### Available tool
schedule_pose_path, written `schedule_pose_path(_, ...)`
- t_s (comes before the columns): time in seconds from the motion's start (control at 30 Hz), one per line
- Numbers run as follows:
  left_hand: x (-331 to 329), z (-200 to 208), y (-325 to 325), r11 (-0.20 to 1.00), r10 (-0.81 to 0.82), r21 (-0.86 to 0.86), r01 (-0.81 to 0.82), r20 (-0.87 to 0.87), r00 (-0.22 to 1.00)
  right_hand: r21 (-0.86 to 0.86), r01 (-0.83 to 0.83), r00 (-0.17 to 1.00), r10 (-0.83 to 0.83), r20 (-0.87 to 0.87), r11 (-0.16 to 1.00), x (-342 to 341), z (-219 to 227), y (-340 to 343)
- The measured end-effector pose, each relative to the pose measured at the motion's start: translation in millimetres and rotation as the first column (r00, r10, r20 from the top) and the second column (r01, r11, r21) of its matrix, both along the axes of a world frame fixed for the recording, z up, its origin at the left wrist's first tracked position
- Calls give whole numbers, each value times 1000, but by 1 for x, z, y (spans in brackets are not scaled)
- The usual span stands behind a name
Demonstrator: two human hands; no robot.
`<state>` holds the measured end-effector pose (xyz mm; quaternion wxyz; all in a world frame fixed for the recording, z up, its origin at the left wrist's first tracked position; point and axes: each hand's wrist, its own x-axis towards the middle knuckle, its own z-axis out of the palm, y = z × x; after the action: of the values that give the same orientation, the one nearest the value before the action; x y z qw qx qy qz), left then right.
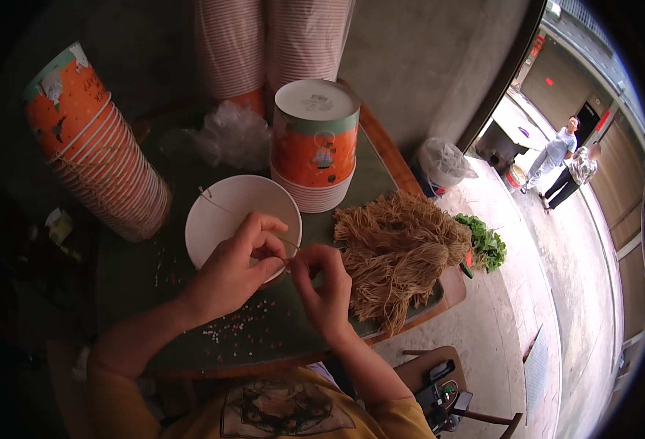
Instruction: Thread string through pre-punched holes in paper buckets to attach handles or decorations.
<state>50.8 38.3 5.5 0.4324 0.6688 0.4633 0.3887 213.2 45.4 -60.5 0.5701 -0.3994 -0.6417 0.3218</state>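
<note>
Over the near right part of a white round bowl (pixel 204 233), my left hand (pixel 236 267) pinches a thin brown cord (pixel 222 208). The cord's far end, with a small knot or loop, rests near the bowl's far left rim. My right hand (pixel 324 282) closes thumb and finger on the cord just right of the left fingertips. What lies between the fingertips is too small to make out. Right of my right hand is a large heap of brown cords (pixel 395 256). Small pink and white beads (pixel 238 333) lie scattered on the green tabletop (pixel 169 347) nearer to me.
An upturned stack of orange paper tubs (pixel 315 150) stands behind the bowl; another stack (pixel 95 139) leans at the left. Plastic-wrapped stacks (pixel 231 44) and a crumpled clear bag (pixel 238 135) are behind. Green leaves (pixel 482 241) show beyond the cords. Two people (pixel 556 157) stand outside.
</note>
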Motion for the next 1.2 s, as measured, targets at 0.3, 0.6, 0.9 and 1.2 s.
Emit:
schedule_pose_path(0.3,4,0,-1,998,7,57,-5,-36,999,158,-73,995,60,84,985,4,0,1)
schedule_pose_path(0.6,5,0,-8,987,70,155,-42,-176,982,180,-79,973,37,227,980,8,9,1)
schedule_pose_path(0.9,5,2,-7,997,-3,70,22,-260,966,39,-106,993,104,49,994,7,2,-2)
schedule_pose_path(1.2,9,-6,-9,888,109,447,105,-426,898,36,-133,990,131,49,990,10,-9,-12)
